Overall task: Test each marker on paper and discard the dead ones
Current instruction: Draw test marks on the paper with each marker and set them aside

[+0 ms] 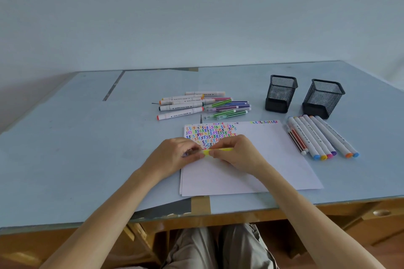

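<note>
Yellow marker (pixel 218 150) lies pinched between fingers of left hand (pixel 175 155) and right hand (pixel 237 155).

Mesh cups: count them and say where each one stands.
2. One mesh cup stands on the table's far right, beyond the paper. The other mesh cup stands just right of it, behind the row of markers. None looks hidden.

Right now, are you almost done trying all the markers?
About halfway, it seems. Done: the paper has many colored squiggles, and a row of markers lies sorted at right. In hand: the left hand and right hand hold a yellow marker. Left: the pile behind the paper.
</note>
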